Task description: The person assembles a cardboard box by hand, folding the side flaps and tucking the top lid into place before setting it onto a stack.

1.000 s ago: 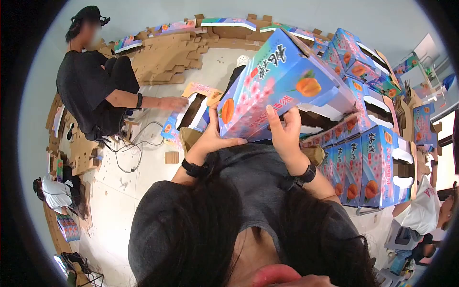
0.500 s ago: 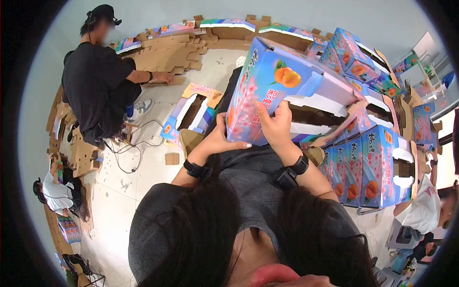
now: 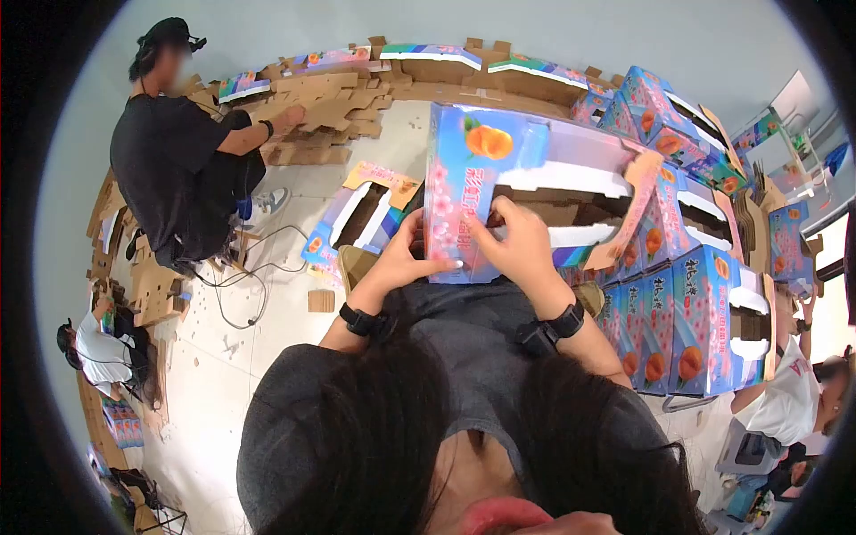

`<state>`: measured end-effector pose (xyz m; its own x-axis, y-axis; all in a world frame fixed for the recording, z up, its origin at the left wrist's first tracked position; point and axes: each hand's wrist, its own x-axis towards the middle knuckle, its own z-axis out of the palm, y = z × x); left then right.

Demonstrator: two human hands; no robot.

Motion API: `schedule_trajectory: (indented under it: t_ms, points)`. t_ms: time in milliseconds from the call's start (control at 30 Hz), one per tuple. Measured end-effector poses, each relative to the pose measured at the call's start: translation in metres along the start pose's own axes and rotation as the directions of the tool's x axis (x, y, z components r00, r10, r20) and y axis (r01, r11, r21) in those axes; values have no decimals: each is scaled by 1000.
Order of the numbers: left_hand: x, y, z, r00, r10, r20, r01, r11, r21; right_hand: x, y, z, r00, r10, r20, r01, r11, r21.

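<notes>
A blue and pink printed carton [image 3: 459,192] with an orange fruit picture lies over my lap, its cut-out side facing up and its right-end flap raised. At its lower left corner my left hand [image 3: 401,259] grips it, the thumb lying along the near edge. My right hand [image 3: 522,245] is closed at the edge of the printed face, beside the opening, with its fingertips partly hidden in the carton. Each wrist wears a black band. Left of the carton, a flattened printed box [image 3: 334,232] lies on the floor.
Finished-looking cartons [image 3: 700,330] stand in a row at my right, with more stacked cartons [image 3: 655,116] behind. Cardboard sheets [image 3: 312,111] line the wall. A person in black [image 3: 165,169] crouches at the left near cables [image 3: 259,294]. Other people sit at far left and far right.
The carton has turned so its opening faces up more, and its top edge has dropped. My right hand has shifted slightly down its edge. The person in black has raised their hand from the cardboard.
</notes>
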<state>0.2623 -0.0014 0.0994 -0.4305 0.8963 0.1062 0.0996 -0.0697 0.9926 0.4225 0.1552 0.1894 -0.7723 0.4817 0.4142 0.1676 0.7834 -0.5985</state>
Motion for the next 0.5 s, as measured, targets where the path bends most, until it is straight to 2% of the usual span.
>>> schedule_trajectory:
  t_ms: [100, 133, 233, 333, 500]
  points:
    - [6, -8, 1, 989, -132, -70, 126, 988, -91, 2, 18, 1, 974, -208, -90, 187, 962, -197]
    - [7, -6, 5, 989, -122, -82, 110, 985, -134, 1, 19, 3, 980, -188, -66, 172, 966, -194]
    - [9, -5, 9, 982, -151, -110, 141, 985, -98, 6, 28, 19, 959, -250, -136, 211, 946, -248]
    - [9, 6, 14, 970, -196, -148, 183, 979, -92, 11, 30, 34, 954, -223, -202, 170, 953, -252]
    - [6, 9, 11, 963, -257, -79, 256, 966, -23, 12, 30, 40, 952, -222, -209, 183, 965, -188]
